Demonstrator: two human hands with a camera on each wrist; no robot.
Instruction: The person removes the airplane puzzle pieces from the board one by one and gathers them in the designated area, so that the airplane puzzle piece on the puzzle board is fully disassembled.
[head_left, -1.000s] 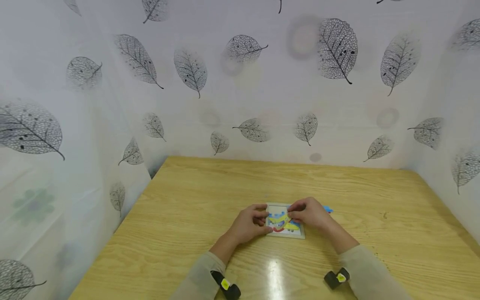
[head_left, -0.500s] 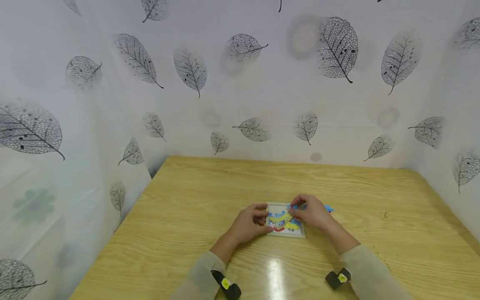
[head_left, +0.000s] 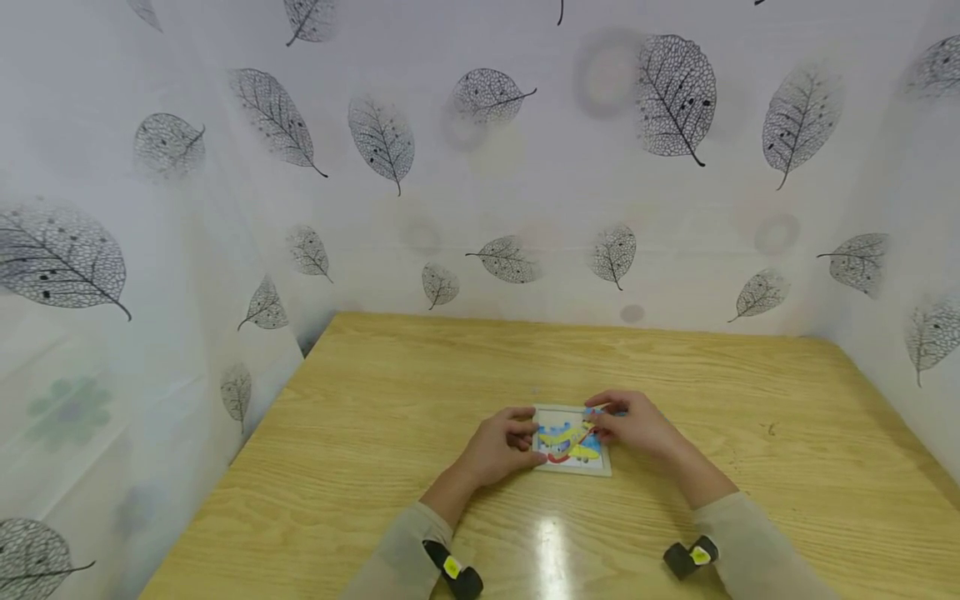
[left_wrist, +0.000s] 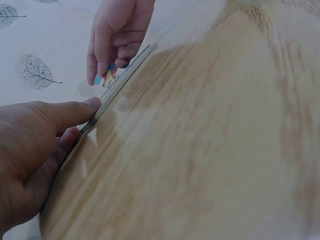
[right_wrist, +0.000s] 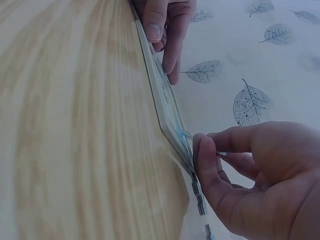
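A jigsaw puzzle tray [head_left: 572, 472] with a pale rim lies on the table, its picture showing a yellow, blue and red aeroplane. The upper left part inside the rim is bare and whitish. My left hand [head_left: 491, 450] grips the tray's left edge, thumb near the lower corner and fingers higher up. Over the tray's upper right corner, my right hand [head_left: 637, 425] pinches a puzzle piece [left_wrist: 107, 76] coloured blue, yellow and red. The fingers cover part of that piece and the picture's right side.
Loose puzzle pieces [right_wrist: 200, 197] lie just beyond the tray by the right hand, mostly hidden in the head view. The wood-grain table [head_left: 420, 367] extends around the tray. A leaf-print curtain [head_left: 540, 183] hangs behind it and along both sides.
My right hand has shifted slightly right with the puzzle piece, toward the tray's right edge. It now covers the loose blue pieces seen earlier. The left hand and tray stay put.
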